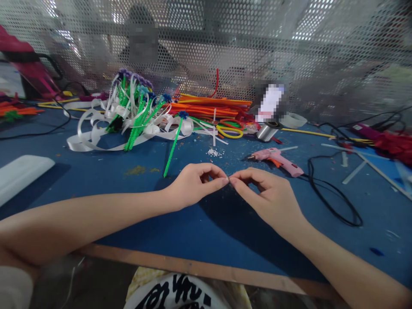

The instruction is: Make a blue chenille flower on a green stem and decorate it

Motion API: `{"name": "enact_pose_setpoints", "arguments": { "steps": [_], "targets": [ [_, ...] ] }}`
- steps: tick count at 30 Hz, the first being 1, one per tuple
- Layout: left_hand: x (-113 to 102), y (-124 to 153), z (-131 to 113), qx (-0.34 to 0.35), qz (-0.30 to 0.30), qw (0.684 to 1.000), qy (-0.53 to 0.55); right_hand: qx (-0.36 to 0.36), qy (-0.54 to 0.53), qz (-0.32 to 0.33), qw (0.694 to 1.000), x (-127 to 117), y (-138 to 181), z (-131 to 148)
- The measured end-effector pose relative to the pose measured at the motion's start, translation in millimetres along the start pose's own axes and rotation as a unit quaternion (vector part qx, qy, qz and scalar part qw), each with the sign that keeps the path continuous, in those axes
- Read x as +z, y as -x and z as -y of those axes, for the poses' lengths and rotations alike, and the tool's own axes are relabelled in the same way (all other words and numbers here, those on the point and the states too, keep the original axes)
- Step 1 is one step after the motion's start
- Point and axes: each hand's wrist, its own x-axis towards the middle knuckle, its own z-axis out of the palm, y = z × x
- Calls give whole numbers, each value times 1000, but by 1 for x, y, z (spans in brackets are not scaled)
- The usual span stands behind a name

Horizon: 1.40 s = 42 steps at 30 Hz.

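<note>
My left hand (196,184) and my right hand (264,189) meet fingertip to fingertip above the blue table, each with thumb and index finger pinched together. Whatever they hold, if anything, is too small to make out. Just beyond them lies a small pile of white beads (215,152). A green pipe-cleaner stem with a blue flower top (174,146) lies to the left of my left hand. The pink hot glue gun (277,159) rests on its side past my right hand, its nozzle facing left.
Finished pipe-cleaner flowers (135,111) with white ribbon (86,133) are heaped at back left. Orange pipe cleaners (209,107), a ribbon spool (267,132) and a phone (270,102) stand behind. A black cord (341,210) loops at right; a white case (25,174) sits left.
</note>
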Motion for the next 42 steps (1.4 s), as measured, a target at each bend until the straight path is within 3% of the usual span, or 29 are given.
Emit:
{"name": "enact_pose_setpoints", "arguments": {
  "steps": [7,16,42],
  "targets": [
    [-1,0,1,-4,27,999,33,-25,9,-9,1000,0,2,0],
    [1,-1,5,-5,45,990,136,-190,10,-12,982,0,-1,-8],
    [0,-1,7,-10,46,989,141,-214,34,-39,976,1,-2,-12]
  ]
}}
